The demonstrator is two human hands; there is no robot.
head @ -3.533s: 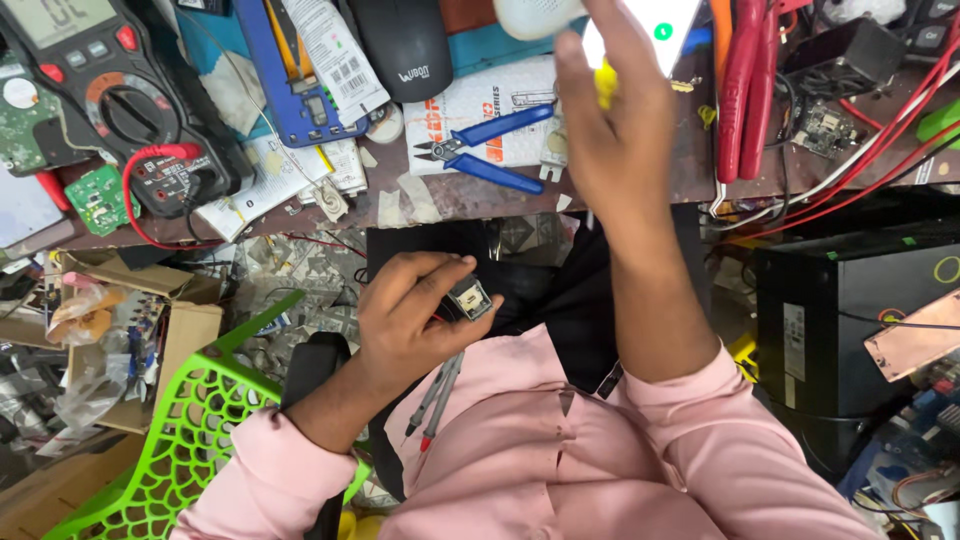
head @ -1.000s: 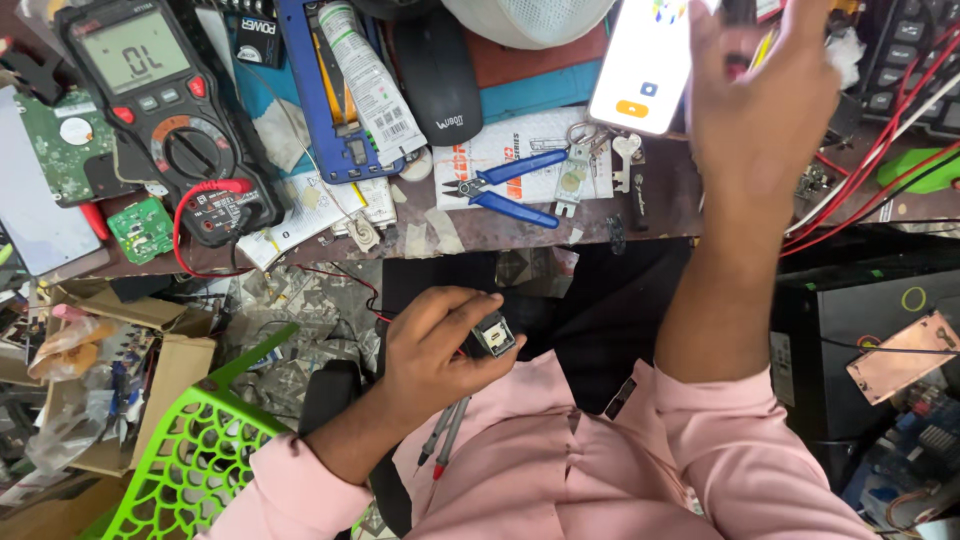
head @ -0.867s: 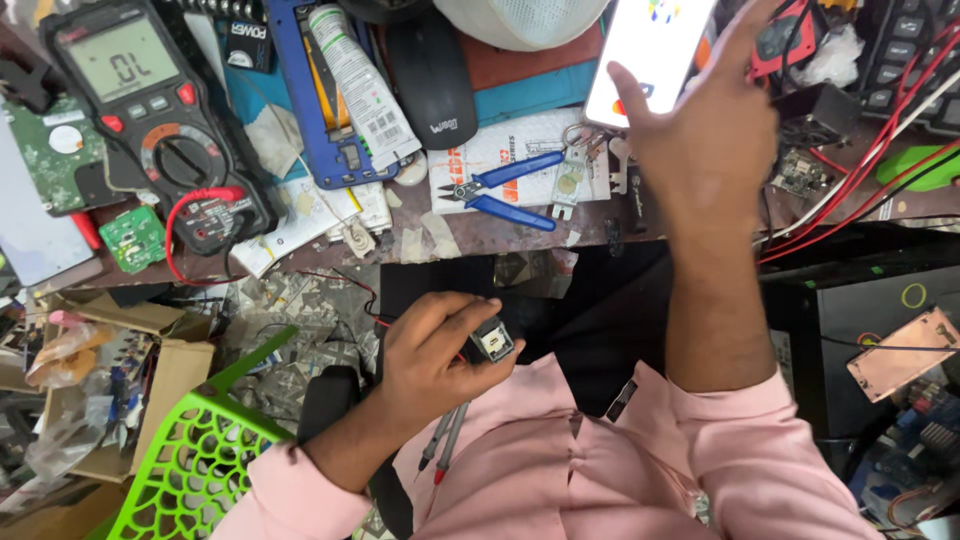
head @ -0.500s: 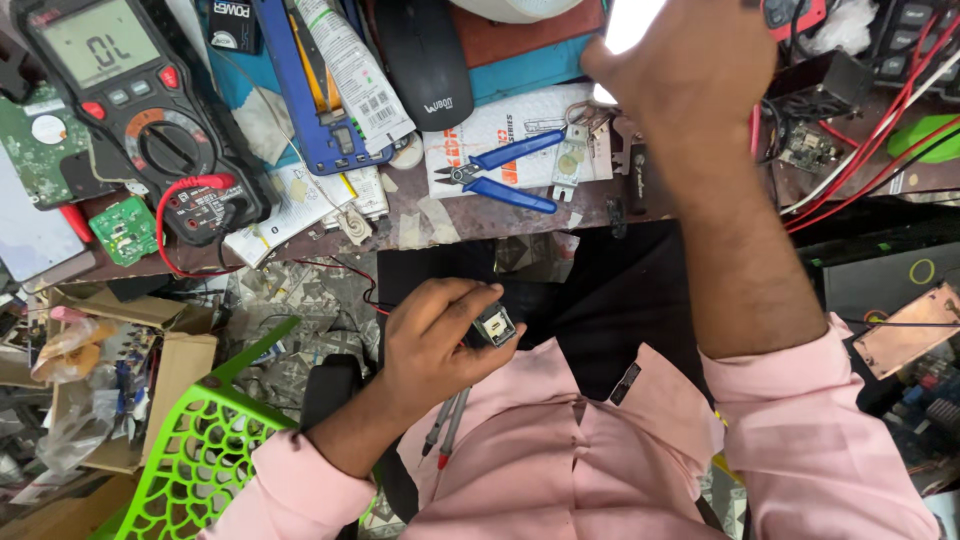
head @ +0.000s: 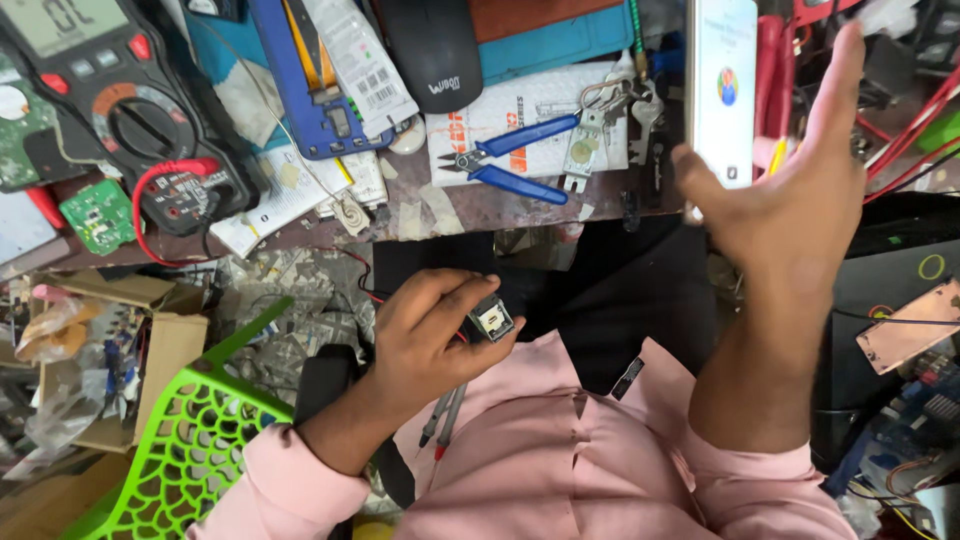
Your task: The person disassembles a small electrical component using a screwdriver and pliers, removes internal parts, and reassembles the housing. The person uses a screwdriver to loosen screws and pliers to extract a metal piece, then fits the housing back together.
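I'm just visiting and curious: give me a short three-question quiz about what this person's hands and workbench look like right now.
1. True or false: the left hand pinches a small black part between its fingers.
2. What does the raised right hand have next to it? A) a white phone B) a hammer C) a cup
3. Fill in: the blue-handled pliers lie on the bench between the black mouse and the bunch of ____.

Key: 1 true; 2 A; 3 keys. The right hand is open, palm spread, and whether it touches the phone cannot be told. A multimeter sits far left.
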